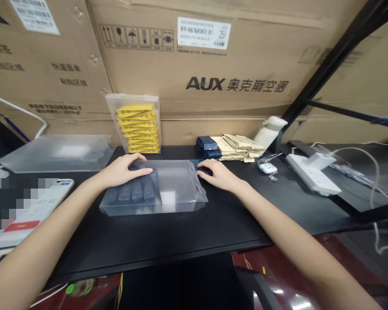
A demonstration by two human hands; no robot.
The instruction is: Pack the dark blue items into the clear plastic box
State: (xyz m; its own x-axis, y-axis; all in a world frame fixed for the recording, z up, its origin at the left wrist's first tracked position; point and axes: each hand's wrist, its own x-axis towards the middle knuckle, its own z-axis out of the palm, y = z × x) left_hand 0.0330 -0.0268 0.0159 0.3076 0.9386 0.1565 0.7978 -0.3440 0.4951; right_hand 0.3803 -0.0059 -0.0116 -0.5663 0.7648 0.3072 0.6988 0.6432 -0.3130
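Note:
A clear plastic box (177,186) lies on its side on the black table, with several dark blue packets (136,190) in a row at its left end. My left hand (126,170) is over the box's far left part, its thumb across the top and its fingers at the far edge, partly hidden. At the box's right end, where the flaps stand out, my right hand (218,173) is closed around a dark blue packet (204,170). Most of that packet is hidden by the fingers and the flap.
Behind stands a clear box of yellow packets (138,129). Dark blue packets (207,143) and beige packets (237,147) lie behind my right hand, beside a white bottle (269,132). Another clear box (61,151) and a phone (47,206) are left; a power strip (313,174) is right.

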